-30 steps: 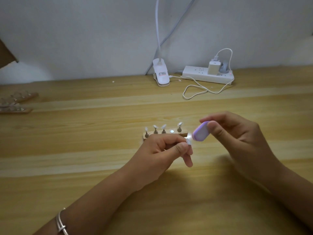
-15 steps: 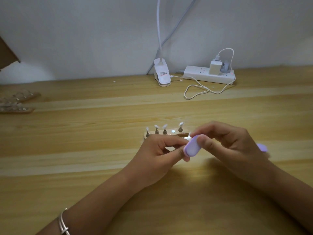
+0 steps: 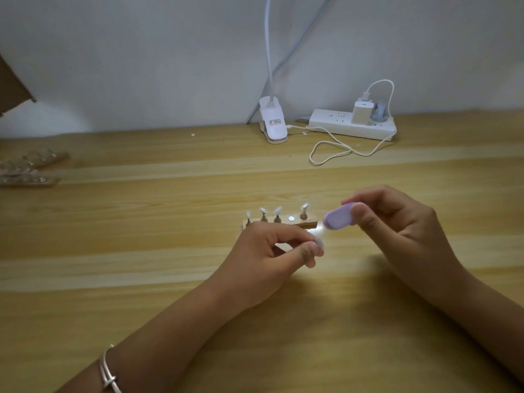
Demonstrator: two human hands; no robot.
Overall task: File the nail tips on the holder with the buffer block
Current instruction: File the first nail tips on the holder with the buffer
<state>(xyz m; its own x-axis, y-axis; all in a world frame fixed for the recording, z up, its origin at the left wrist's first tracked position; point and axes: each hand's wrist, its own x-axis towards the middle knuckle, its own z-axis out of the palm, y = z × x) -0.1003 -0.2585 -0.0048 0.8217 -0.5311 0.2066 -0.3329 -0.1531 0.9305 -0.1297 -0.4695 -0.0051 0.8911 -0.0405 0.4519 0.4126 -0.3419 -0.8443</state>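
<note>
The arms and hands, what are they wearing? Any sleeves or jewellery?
No sleeves show; both forearms are bare. The left wrist wears a thin silver bangle with a small clasp-like piece. The left hand and right hand have no gloves, and no rings show.

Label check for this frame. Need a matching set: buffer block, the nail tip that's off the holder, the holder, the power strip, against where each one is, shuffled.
Things:
1. buffer block
2. nail tip
3. holder
4. power strip

Places:
A. at the far edge of the table, with a charger plugged in
B. pinched in the left hand
C. held in the right hand
D. on the table, just beyond the left hand

Pairs: 1-C, 2-B, 3-D, 4-A
</note>
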